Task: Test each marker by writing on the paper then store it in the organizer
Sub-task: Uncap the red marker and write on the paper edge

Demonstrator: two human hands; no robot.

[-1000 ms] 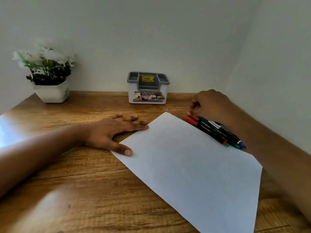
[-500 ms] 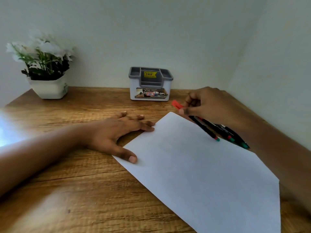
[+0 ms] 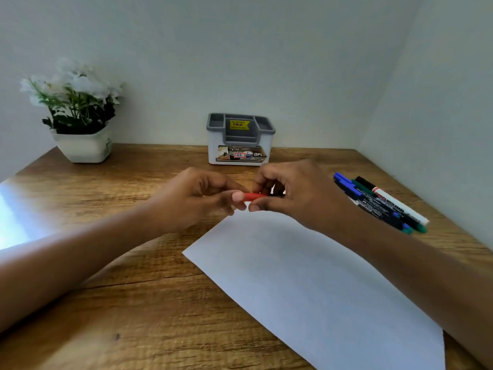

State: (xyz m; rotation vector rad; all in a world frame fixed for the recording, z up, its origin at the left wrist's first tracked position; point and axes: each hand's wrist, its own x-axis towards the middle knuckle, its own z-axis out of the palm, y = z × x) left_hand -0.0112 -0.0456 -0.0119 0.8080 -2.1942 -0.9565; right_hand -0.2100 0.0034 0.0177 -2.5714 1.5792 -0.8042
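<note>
paper (image 3: 306, 276): flat and skewed on the counter (image 3: 133, 303), blank where visible; far corner right beneath the hands, ready for a test stroke.
left hand (image 3: 194, 198): curled, thumb and fingers pinching the red cap end; set, probably, to pull the cap off.
red marker (image 3: 254, 196): held level in the air between both hands, just above the paper's far corner; barrel mostly hidden.
right hand (image 3: 296, 193): wrapped round the barrel, likely bracing it against the pull.
step: uncapping marker 1, by the look of it.
other markers (image 3: 381, 202): at least 3, bunched on the counter right of the paper, within easy reach.
organizer (image 3: 213, 145): upright against the back wall, beyond the hands; no marker showing in it, nothing blocking the way.
potted plant (image 3: 77, 102): far left, well apart, no obstacle.
</note>
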